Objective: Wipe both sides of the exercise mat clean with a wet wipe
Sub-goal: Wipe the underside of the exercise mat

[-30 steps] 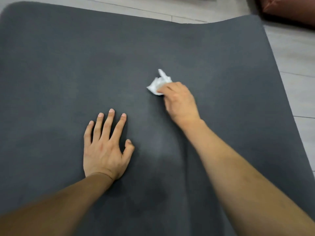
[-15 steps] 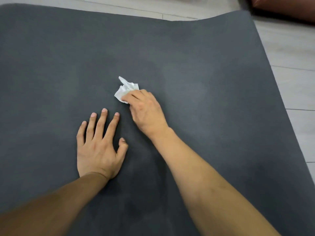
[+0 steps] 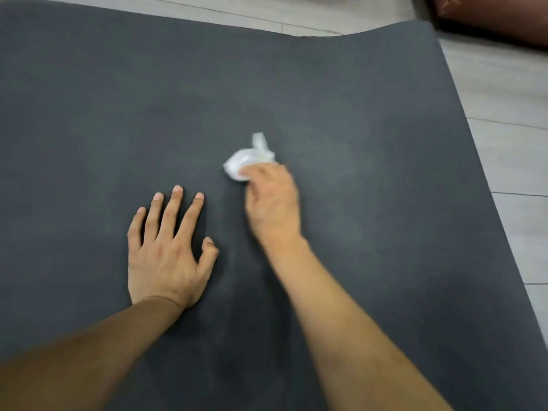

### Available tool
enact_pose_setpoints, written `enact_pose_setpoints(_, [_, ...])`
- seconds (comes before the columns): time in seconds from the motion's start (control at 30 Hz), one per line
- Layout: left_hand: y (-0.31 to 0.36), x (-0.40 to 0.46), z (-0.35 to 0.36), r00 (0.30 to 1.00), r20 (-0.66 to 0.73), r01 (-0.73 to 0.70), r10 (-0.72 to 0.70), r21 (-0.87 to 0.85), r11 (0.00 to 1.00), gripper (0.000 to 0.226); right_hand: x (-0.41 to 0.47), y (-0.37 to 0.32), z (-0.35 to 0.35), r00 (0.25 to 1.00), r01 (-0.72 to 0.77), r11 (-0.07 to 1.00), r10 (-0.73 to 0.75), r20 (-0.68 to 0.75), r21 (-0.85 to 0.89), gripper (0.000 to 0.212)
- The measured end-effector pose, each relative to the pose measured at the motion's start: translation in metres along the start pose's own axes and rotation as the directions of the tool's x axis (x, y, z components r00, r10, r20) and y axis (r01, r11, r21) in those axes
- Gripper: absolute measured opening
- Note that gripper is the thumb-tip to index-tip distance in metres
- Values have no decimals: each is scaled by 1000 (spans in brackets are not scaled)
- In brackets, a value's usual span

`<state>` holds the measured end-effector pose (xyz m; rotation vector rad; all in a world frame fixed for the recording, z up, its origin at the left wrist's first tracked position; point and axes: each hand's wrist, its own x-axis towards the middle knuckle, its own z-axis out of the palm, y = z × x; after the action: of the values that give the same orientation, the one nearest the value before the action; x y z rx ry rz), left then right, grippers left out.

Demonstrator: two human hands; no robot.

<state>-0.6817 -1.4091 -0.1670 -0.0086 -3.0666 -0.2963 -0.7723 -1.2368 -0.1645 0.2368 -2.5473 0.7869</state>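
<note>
A dark grey exercise mat (image 3: 370, 114) lies flat and fills most of the view. My right hand (image 3: 272, 203) grips a crumpled white wet wipe (image 3: 247, 160) and holds it down on the mat near the middle; the hand is blurred by motion. To its left, my left hand (image 3: 166, 247) rests flat on the mat with the fingers spread and straight. Faint damp streaks show on the mat around the wipe.
Light grey floor tiles (image 3: 510, 149) border the mat on the right and at the top. A reddish-brown object (image 3: 498, 16) sits on the floor at the top right corner, just past the mat's far right corner.
My right hand swept the wipe left toward my left hand, then back to the right. My left hand has stayed flat in the same place.
</note>
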Motion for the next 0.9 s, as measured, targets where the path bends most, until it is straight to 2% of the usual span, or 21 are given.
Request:
enact_pose_setpoints(0.03, [0,0,0,1000,-1,0,0,-2,1000,69,-8,-20,6,993,70,997,-68,100,-12,26])
enact_pose_setpoints(0.1, [0,0,0,1000,-3,-3,3,-1,1000,69,-12,-19,1,949,233,971,-214,234,-59,26])
enact_pose_setpoints(0.17, [0,-1,0,1000,-4,-3,3,-2,1000,68,-4,18,-21,922,340,931,-303,241,-131,24])
enact_pose_setpoints(0.2, [0,-1,0,1000,-7,-4,4,1,1000,68,-2,44,-37,933,331,926,-291,211,-183,24])
enact_pose_setpoints(0.23, [0,-1,0,1000,-9,-7,7,4,1000,68,-1,71,-55,960,264,930,-228,162,-255,25])
enact_pose_setpoints(0.3, [1,-1,0,1000,-13,-7,7,5,1000,68,-2,121,-92,997,0,913,33,73,-407,27])
enact_pose_setpoints(0.37, [1,0,0,1000,-13,-6,6,6,1000,68,-5,133,-107,951,-291,830,305,-51,-476,27])
enact_pose_setpoints(0.4, [1,0,0,1000,-14,-6,7,4,1000,68,-5,122,-98,924,-372,803,368,-104,-465,28])
enact_pose_setpoints(0.43, [2,0,0,1000,-15,-5,5,1,1000,68,-4,103,-83,922,-383,817,366,-126,-432,28])
enact_pose_setpoints(0.5, [1,-1,0,1000,-13,0,0,1,1000,68,-5,47,-45,963,-270,919,265,-57,-287,28])
enact_pose_setpoints(0.57, [1,-1,1,1000,-12,0,0,-1,1000,68,-17,-12,-13,996,-26,985,41,85,-172,28])
enact_pose_setpoints(0.6, [0,-1,1,1000,-13,-3,3,-6,1000,68,-25,-35,-4,985,78,987,-54,163,-140,30])
enact_pose_setpoints(0.67, [0,0,0,1000,-7,-9,9,-14,1000,68,-32,-39,-7,939,237,962,-191,287,-133,31])
enact_pose_setpoints(0.73, [0,-1,0,1000,-2,-1,1,-6,1000,68,-27,-1,-27,939,281,930,-215,269,-237,27])
enact_pose_setpoints(0.77, [0,-1,0,1000,1,0,0,-1,1000,68,-26,27,-44,962,231,919,-165,219,-319,25])
enact_pose_setpoints(0.83, [1,-1,-1,1000,6,-4,4,3,1000,69,-27,84,-87,995,30,869,21,97,-493,24])
enact_pose_setpoints(0.9, [1,0,0,1000,5,-1,1,6,1000,69,-33,112,-119,966,-215,805,257,0,-553,25])
